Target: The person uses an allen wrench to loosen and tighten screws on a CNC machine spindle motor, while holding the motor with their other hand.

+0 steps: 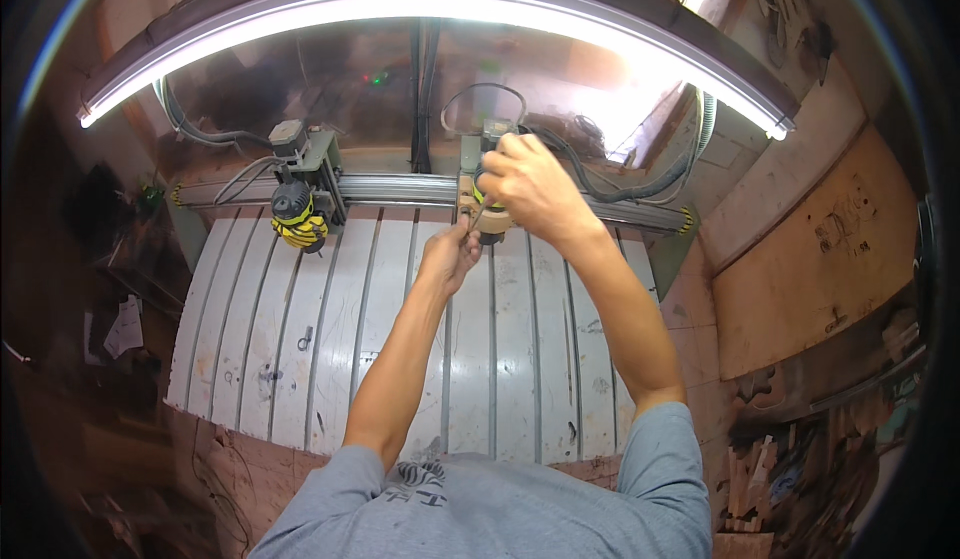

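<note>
My left hand (pixel 452 256) is closed, its fingertips pinched together at the left side of the right-hand router's tan mount (pixel 493 221). Just above and to the right, my right hand (pixel 535 189) is curled into a grip in front of the yellow-green and black router body, covering most of it. A thin dark shaft seems to slant between the two hands, but what either holds is too small and hidden to name. A second router (pixel 292 202), black and yellow-green with yellow fins, hangs from the same gantry rail (pixel 395 189) on the left.
Below the rail lies a slotted white machine bed (pixel 400 259) with a small metal ring-shaped piece (pixel 305 339) on it. A bright tube lamp (pixel 440 4) arches overhead. Cables (pixel 640 194) hang at the right end. A wooden board (pixel 820 259) leans at right, with wood scraps below it.
</note>
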`<state>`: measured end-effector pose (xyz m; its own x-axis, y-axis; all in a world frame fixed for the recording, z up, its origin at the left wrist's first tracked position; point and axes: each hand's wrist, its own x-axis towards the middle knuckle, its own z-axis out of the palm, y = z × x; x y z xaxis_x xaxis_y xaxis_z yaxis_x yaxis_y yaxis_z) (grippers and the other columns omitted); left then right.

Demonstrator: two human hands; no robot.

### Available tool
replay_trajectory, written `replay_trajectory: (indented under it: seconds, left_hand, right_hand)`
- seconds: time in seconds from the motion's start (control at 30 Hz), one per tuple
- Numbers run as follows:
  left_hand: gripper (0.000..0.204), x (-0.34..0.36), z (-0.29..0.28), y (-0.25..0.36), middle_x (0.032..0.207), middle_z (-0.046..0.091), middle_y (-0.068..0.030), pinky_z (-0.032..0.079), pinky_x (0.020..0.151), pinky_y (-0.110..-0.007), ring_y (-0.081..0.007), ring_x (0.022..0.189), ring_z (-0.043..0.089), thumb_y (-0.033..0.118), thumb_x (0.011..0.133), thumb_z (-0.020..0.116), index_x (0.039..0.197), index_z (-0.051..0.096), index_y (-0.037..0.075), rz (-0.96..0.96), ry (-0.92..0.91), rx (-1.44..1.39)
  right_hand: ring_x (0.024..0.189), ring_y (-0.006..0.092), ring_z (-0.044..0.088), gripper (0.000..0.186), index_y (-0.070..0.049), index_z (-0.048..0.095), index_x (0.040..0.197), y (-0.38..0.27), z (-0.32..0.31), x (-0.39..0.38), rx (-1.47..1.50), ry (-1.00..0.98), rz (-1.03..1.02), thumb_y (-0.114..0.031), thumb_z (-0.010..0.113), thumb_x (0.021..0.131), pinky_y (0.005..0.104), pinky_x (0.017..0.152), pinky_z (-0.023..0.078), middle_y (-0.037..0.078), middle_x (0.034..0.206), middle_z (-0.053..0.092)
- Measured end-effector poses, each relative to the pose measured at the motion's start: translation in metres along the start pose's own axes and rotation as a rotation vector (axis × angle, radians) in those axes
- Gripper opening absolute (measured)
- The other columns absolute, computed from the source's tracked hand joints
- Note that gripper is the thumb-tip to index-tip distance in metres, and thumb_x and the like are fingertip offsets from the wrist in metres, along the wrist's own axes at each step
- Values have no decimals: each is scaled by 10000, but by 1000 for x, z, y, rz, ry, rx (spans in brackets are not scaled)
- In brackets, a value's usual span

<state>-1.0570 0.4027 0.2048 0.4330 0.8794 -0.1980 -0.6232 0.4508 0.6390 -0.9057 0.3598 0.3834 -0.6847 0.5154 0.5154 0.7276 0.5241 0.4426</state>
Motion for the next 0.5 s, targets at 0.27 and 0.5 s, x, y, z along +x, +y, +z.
replay_trajectory:
  seconds: [0.27, 0.5]
  left_hand:
    - [183, 2, -13, -18, 863, 631, -7, 519, 689, -226, -73, 715, 573, 205, 1074, 566, 1085, 621, 31, 5, -12, -31]
    - [172, 1, -12, -14, 835, 603, 6, 503, 676, -222, -72, 699, 545, 179, 1072, 565, 1062, 612, 14, -18, -23, -67]
  right_hand:
    - [931, 183, 567, 41, -116, 737, 791, -7, 14, -6, -17, -32, -15, -127, 700, 780, 326, 856, 464, -1, 844, 622]
    - [933, 182, 560, 54, -111, 742, 782, -13, 13, 9, -90, -163, -75, -151, 713, 760, 322, 828, 450, 1, 857, 622]
